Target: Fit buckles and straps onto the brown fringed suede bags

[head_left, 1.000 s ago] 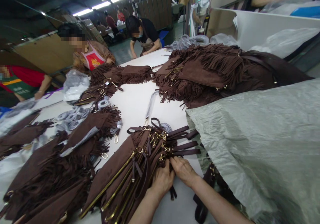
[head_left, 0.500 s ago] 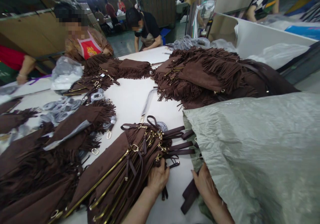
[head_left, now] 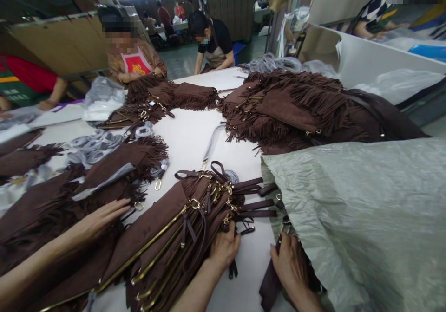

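A row of dark brown suede bags (head_left: 163, 200) with gold zippers, clasps and wrist straps lies overlapping in front of me. My left hand (head_left: 225, 247) is closed on the right end of the nearest bags, its fingertips partly hidden by them. To the right, my right hand (head_left: 291, 261) is closed around a dark brown strap (head_left: 270, 279) at the mouth of a pale green woven sack (head_left: 351, 210). More brown straps and metal rings show at that mouth. Another person's hand (head_left: 108, 214) reaches in from the left, fingers outstretched over the bags there.
Fringed brown bags (head_left: 296, 103) are heaped behind the sack. Others (head_left: 128, 168) lie at left beside grey wrapped coils (head_left: 95, 145). A clear plastic bag (head_left: 104, 98) stands on the white table (head_left: 188, 131). Co-workers (head_left: 216, 42) are at the far side.
Another person's arm has come in from the left over the bags. My right hand has shifted slightly at the sack's mouth, its fingers now curled further round the strap. My left hand stays on the bags.
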`<state>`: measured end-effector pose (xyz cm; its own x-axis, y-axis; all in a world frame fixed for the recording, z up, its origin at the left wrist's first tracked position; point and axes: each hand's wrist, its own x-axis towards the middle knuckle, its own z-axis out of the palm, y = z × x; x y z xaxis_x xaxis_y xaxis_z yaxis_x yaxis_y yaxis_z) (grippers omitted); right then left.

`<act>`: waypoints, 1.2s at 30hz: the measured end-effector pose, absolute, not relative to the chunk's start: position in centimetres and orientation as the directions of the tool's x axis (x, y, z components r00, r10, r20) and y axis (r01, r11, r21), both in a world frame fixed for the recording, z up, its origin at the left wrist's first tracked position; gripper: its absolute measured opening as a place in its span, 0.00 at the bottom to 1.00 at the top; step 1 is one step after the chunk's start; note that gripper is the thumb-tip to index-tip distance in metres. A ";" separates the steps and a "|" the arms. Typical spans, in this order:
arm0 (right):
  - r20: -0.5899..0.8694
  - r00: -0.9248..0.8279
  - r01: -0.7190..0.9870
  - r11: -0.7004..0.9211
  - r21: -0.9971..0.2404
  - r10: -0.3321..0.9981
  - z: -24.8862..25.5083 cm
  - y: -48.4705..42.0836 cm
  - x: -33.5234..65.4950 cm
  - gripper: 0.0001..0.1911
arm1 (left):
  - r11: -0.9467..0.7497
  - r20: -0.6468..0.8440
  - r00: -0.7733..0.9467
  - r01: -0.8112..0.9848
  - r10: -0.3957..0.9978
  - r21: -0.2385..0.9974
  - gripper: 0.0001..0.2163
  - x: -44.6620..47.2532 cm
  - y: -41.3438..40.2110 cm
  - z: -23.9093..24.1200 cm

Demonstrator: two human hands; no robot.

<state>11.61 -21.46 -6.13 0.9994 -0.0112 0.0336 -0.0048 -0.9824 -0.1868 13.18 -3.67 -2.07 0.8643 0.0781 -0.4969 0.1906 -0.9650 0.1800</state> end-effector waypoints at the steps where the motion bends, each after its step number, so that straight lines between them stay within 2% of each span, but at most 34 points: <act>1: 0.011 0.999 -0.039 -0.984 -0.175 -0.042 -6.2 -21.4 11.8 0.17 | -0.965 -0.495 0.866 0.189 0.076 0.182 0.19 13.2 -3.7 -2.1; 4: -0.092 0.995 -0.054 -0.961 -0.270 -0.030 -6.3 -20.4 11.9 0.23 | -0.964 -0.486 0.871 0.184 0.070 0.190 0.19 13.2 -3.6 -2.3; 8: -0.158 0.967 0.101 -0.873 -0.476 0.198 -6.4 -18.6 11.0 0.28 | -0.967 -0.508 0.859 0.175 0.057 0.186 0.19 13.1 -3.5 -2.4; 11: -0.141 0.959 0.111 -0.784 -0.611 0.245 -6.6 -18.2 11.0 0.27 | -0.969 -0.506 0.861 0.160 0.045 0.186 0.18 13.0 -3.5 -2.3; 13: -0.146 0.962 0.041 -0.655 -0.755 0.229 -6.6 -18.4 11.4 0.23 | -0.968 -0.495 0.868 0.162 0.048 0.189 0.17 13.0 -3.6 -2.2; 16: -0.280 0.936 -0.199 -0.337 -0.920 0.212 -6.1 -18.4 12.2 0.12 | -0.959 -0.488 0.872 0.176 0.047 0.223 0.17 13.0 -3.6 -2.2; 19: -0.403 0.875 -0.410 -0.030 -0.911 0.267 -5.5 -17.9 12.6 0.16 | -0.940 -0.482 0.875 0.200 0.044 0.275 0.17 13.0 -3.6 -2.2; 21: -0.434 0.849 -0.471 0.061 -0.880 0.301 -5.2 -17.5 12.6 0.18 | -0.923 -0.479 0.877 0.222 0.048 0.313 0.16 13.0 -3.6 -2.1; 26: -0.500 0.792 -0.543 0.030 -0.839 0.350 -5.2 -17.1 12.8 0.16 | -0.904 -0.475 0.879 0.231 0.035 0.361 0.14 12.9 -3.5 -1.8; 29: -0.492 0.799 -0.505 -0.059 -0.861 0.345 -5.7 -17.1 13.0 0.17 | -0.915 -0.453 0.891 0.202 0.023 0.350 0.15 12.8 -3.4 -1.8; 31: -0.425 0.846 -0.386 -0.180 -0.905 0.322 -6.0 -17.1 13.1 0.18 | -0.922 -0.439 0.898 0.180 0.012 0.343 0.15 12.7 -3.3 -1.9; 33: -0.277 0.916 -0.181 -0.318 -0.931 0.289 -6.4 -17.1 13.0 0.19 | -0.920 -0.440 0.898 0.186 0.016 0.345 0.16 12.6 -3.4 -2.0; 36: -0.037 0.957 0.115 -0.494 -0.862 0.288 -6.5 -17.1 12.5 0.19 | -0.898 -0.421 0.905 0.226 0.051 0.377 0.17 12.3 -3.6 -2.1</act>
<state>12.51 -17.08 -6.54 0.9569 0.2879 -0.0375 0.1149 -0.4943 -0.8617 12.33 -3.64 -2.09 0.9054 0.0509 -0.4215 0.2260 -0.8983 0.3769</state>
